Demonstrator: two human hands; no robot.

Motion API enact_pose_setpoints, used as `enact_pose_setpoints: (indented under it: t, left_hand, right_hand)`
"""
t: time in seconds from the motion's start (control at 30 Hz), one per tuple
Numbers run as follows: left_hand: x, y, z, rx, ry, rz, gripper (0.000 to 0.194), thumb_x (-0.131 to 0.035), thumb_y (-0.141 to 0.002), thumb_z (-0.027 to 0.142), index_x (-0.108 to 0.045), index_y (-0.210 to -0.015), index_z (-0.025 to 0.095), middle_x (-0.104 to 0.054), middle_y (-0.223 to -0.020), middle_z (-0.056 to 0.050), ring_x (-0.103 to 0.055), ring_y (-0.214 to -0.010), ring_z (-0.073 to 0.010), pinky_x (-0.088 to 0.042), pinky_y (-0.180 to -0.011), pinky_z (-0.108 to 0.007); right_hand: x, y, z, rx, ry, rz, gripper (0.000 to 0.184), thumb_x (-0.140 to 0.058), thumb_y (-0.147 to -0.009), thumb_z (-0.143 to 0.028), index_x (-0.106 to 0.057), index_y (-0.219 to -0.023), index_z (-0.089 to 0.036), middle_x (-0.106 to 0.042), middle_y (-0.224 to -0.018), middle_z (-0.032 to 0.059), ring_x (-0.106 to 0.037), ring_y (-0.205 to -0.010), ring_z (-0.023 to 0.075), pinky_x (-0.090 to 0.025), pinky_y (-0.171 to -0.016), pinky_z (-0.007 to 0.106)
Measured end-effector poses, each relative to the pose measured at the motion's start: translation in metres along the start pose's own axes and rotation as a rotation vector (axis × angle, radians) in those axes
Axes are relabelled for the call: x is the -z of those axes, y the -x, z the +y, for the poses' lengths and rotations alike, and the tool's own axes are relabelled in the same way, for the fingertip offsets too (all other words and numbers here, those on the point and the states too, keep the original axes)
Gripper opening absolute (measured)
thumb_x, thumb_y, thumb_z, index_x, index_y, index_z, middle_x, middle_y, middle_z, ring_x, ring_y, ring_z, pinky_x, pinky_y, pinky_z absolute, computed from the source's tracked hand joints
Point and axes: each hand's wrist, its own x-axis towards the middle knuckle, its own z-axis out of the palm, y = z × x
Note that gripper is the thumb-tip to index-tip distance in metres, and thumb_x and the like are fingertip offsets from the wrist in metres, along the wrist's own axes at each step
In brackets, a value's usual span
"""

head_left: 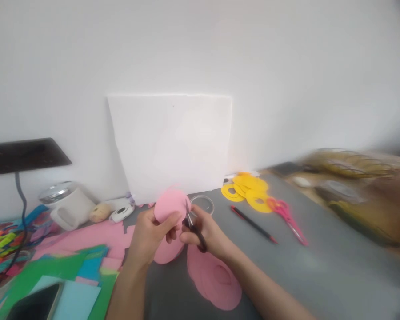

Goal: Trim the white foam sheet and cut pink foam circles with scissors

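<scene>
One pink disc (170, 202), between both hands (160, 231)

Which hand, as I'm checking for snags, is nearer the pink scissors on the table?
Right. The right hand, holding the dark-handled scissors, is left of the pink scissors; the left hand, holding pink paper, is farther left, beyond the right hand.

Bare left hand (150, 231) and right hand (208, 229), bare forearms (265, 282) narrowing at the wrists (225, 246).

The phone (36, 303) is cut off by the picture's bottom edge.
</scene>
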Motion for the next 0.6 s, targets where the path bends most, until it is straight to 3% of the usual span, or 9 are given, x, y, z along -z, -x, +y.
enact_pose_setpoints:
  t: [0.17,0.6]
  left_hand:
    - [0.0020,-0.0016,-0.0032,-0.003,-0.028,0.009,0.026,-0.067,-0.073,0.033,-0.061,-0.054,0.016,-0.057,-0.048,0.000,-0.051,-0.045,-0.0111,-0.042,-0.045,-0.023]
    - [0.0064,0.0001,-0.0032,0.026,-0.037,0.033,0.030,-0.068,-0.072,0.040,-0.059,-0.057,0.016,-0.056,-0.050,0.000,-0.050,-0.047,-0.0120,-0.042,-0.049,-0.025]
  right_hand:
    - [-0.0006,0.0009,-0.0031,-0.047,-0.077,-0.001,0.064,-0.085,-0.061,-0.038,-0.047,-0.109,-0.018,-0.048,-0.056,-0.0086,-0.036,-0.051,0.0075,-0.028,-0.051,0.021]
    - [-0.0002,0.0012,0.0000,-0.045,-0.046,0.018,0.061,-0.083,-0.064,-0.033,-0.045,-0.109,-0.018,-0.051,-0.054,-0.0100,-0.035,-0.045,0.0048,-0.029,-0.046,0.019]
